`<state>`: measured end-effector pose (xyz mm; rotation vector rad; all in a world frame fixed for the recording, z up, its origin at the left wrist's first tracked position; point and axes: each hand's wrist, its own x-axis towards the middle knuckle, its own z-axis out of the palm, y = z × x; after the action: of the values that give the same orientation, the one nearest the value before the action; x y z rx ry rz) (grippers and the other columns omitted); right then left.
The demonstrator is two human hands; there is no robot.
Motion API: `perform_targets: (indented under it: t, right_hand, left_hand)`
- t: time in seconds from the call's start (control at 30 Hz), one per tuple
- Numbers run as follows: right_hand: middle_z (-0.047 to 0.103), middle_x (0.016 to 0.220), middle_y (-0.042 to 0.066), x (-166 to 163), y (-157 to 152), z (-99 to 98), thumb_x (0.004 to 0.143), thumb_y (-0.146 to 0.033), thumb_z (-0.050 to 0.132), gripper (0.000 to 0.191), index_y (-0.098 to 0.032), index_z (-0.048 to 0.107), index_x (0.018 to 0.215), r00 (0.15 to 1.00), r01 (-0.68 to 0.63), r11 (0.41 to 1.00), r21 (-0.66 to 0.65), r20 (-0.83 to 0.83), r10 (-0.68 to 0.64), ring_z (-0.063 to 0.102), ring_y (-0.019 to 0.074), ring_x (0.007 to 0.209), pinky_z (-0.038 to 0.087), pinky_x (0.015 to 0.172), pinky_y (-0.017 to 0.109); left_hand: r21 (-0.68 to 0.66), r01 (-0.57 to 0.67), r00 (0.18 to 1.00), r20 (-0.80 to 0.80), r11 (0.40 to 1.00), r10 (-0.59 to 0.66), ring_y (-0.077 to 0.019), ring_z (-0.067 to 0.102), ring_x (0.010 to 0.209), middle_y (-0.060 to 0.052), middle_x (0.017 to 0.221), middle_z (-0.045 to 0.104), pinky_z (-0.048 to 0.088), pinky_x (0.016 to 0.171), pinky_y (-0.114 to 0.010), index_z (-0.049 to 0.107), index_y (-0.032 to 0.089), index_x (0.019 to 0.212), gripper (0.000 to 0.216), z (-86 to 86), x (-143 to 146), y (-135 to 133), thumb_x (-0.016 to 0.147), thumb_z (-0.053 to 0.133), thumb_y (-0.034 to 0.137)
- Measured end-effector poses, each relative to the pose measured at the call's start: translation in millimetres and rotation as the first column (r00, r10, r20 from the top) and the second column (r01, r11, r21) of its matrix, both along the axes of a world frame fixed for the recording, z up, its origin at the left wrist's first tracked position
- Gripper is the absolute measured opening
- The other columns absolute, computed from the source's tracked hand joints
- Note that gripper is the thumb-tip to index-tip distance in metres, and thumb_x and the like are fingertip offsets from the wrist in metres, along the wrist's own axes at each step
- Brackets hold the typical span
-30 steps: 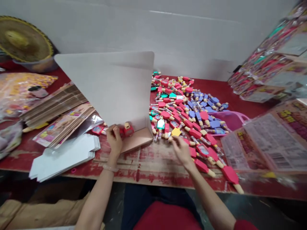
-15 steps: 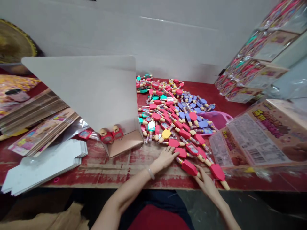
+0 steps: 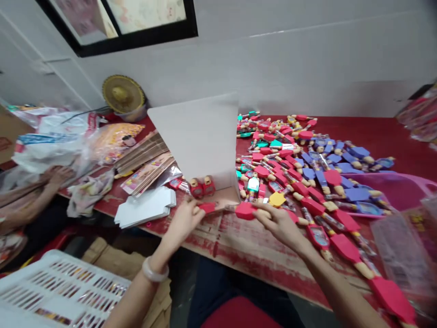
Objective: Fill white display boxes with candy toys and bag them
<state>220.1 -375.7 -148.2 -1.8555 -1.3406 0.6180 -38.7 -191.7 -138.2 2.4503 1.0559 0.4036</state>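
Closest to me, below the desk's front edge, a white slotted crate [image 3: 51,287] sits at the lower left. Above it runs the red desk [image 3: 235,248], its paint worn pale along the near side. Over that worn strip the left hand [image 3: 184,221] has its grip pinched shut on a small red piece [image 3: 207,207], and the right hand [image 3: 278,221] has its grip closed on a red popsicle toy [image 3: 246,210], both just in front of the open carton [image 3: 225,198]. Two red toys [image 3: 203,187] stand inside that carton, under its tall white flap [image 3: 201,136]. Left of it lies a stack of white cards [image 3: 146,207]; to its right spread a heap of red, purple and teal toys [image 3: 307,164] and a pink basket [image 3: 399,187]. Farther left another person's hand [image 3: 59,175] rests among plastic bags [image 3: 51,141]. At the back, a straw hat [image 3: 123,93] leans on the white wall [image 3: 307,54] beneath a dark frame [image 3: 136,36].
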Motion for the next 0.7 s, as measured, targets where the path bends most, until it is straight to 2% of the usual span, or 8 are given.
perform_targets:
  t: [0.1, 0.17, 0.27, 0.37, 0.5, 0.7]
  right_hand:
    - [0.077, 0.1, 0.007, -32.3, 75.7, 5.1, 0.1, -0.04, 0.052, 0.034, -0.022, 0.073, 0.12, 0.978, -0.063, 0.996, -0.064, 0.196, 0.074, 0.071, 0.0223, 0.096, 0.05, 0.085, 0.029]
    - [0.078, 0.101, 0.009, -50.4, 111.4, 9.3, 0.101, -0.039, 0.052, 0.031, -0.021, 0.074, 0.114, 0.935, -0.048, 0.981, -0.189, 0.337, 0.111, 0.072, 0.0249, 0.099, 0.05, 0.086, 0.031]
    - [0.077, 0.101, 0.015, -66.0, 144.7, 17.9, 0.101, -0.044, 0.051, 0.035, -0.018, 0.074, 0.11, 0.866, 0.005, 0.945, -0.327, 0.473, 0.159, 0.073, 0.0284, 0.098, 0.051, 0.082, 0.034]
    - [0.076, 0.103, 0.018, -68.3, 164.9, 25.5, 0.103, -0.045, 0.048, 0.041, -0.015, 0.074, 0.11, 0.841, 0.035, 0.936, -0.351, 0.516, 0.162, 0.073, 0.0286, 0.101, 0.052, 0.083, 0.034]
    - [0.075, 0.103, 0.021, -66.3, 181.3, 26.6, 0.105, -0.05, 0.042, 0.05, -0.012, 0.075, 0.106, 0.849, 0.122, 0.938, -0.324, 0.523, 0.071, 0.073, 0.0305, 0.103, 0.052, 0.086, 0.037]
    - [0.075, 0.097, 0.022, -75.7, 183.7, 18.2, 0.108, -0.048, 0.035, 0.054, -0.008, 0.07, 0.111, 0.819, 0.15, 0.942, -0.302, 0.572, 0.053, 0.075, 0.0327, 0.097, 0.054, 0.082, 0.039]
  left_hand:
    - [0.083, -0.069, 0.986, -0.149, 0.994, 0.081, -0.0277, 0.069, 0.098, -0.013, 0.108, 0.071, 0.052, 0.089, -0.038, 0.073, 0.017, 0.102, 0.025, 24.8, -5.9, 24.8, 0.09, 0.052, 0.026]
    - [0.075, -0.092, 0.948, -0.298, 0.993, 0.111, -0.0295, 0.071, 0.096, -0.013, 0.101, 0.074, 0.052, 0.085, -0.038, 0.073, 0.017, 0.103, 0.027, 28.5, 2.2, 30.2, 0.092, 0.05, 0.026]
    - [0.09, -0.062, 0.9, -0.425, 0.994, 0.094, -0.0307, 0.073, 0.096, -0.015, 0.097, 0.076, 0.051, 0.083, -0.037, 0.074, 0.018, 0.102, 0.028, 26.9, 16.1, 29.3, 0.095, 0.049, 0.029]
    - [0.108, 0.008, 0.865, -0.5, 0.994, 0.047, -0.0314, 0.073, 0.096, -0.017, 0.097, 0.076, 0.052, 0.081, -0.037, 0.073, 0.016, 0.097, 0.028, 28.1, 22.2, 26.4, 0.095, 0.049, 0.029]
    - [0.106, 0.052, 0.828, -0.561, 0.993, 0.017, -0.0346, 0.073, 0.097, -0.02, 0.097, 0.075, 0.054, 0.082, -0.041, 0.073, 0.012, 0.097, 0.031, 28.4, 27.8, 31.8, 0.095, 0.048, 0.029]
    - [0.034, -0.072, 0.831, -0.551, 0.997, 0.079, -0.0357, 0.073, 0.102, -0.022, 0.105, 0.074, 0.055, 0.081, -0.041, 0.07, 0.011, 0.106, 0.028, 9.2, 51.1, 57.0, 0.092, 0.051, 0.027]
